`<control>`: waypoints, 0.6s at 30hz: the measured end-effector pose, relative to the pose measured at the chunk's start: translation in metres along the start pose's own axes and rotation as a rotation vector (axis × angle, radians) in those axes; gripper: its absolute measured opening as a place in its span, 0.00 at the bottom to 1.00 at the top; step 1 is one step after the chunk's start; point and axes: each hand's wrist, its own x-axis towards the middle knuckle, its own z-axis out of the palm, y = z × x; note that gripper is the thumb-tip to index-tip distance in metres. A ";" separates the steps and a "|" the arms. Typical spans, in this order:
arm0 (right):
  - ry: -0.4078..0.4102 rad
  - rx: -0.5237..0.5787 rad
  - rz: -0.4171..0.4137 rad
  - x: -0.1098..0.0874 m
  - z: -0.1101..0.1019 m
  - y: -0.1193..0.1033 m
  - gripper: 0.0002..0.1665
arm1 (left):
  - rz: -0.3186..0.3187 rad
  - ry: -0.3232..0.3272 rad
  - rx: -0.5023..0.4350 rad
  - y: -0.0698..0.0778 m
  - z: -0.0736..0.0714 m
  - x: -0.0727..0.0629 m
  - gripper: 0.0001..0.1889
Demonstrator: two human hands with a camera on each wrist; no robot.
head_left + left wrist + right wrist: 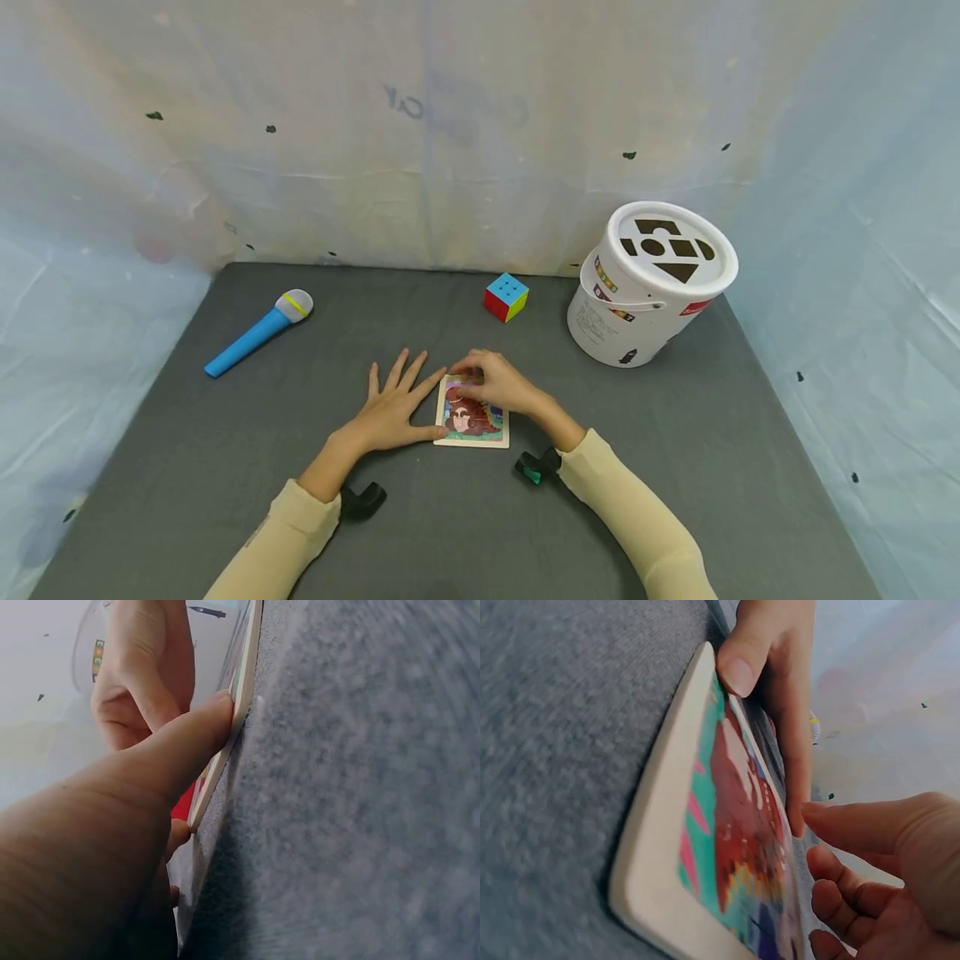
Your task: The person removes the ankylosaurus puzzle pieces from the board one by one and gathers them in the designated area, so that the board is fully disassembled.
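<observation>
A small picture board [472, 427] with a pale wooden rim lies flat on the dark table, showing a reddish-brown cartoon animal on a colourful background. My left hand [393, 414] is spread at its left side, the thumb resting on the rim and the other fingers reaching over the tabletop. Over the far part of the board is my right hand [498, 383], its fingers bent loosely near the far-left corner. In the right wrist view, a gap shows between the right thumb [862, 825] and the bent fingers, with nothing seen held there.
Behind the board sits a cube puzzle [506, 297] with blue, red and yellow-green faces. A white lidded bucket [637, 308] with shaped holes in its top stands at the far right. On the left lies a blue toy microphone [258, 333]. Pale sheeting [480, 167] surrounds the table.
</observation>
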 end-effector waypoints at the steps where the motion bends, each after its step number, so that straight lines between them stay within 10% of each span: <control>1: -0.005 0.005 0.006 0.001 0.001 0.001 0.16 | -0.002 -0.003 -0.002 -0.001 0.000 0.000 0.51; 18: 0.002 -0.029 0.074 0.004 0.009 0.001 0.13 | -0.009 -0.009 -0.022 0.000 -0.002 -0.001 0.51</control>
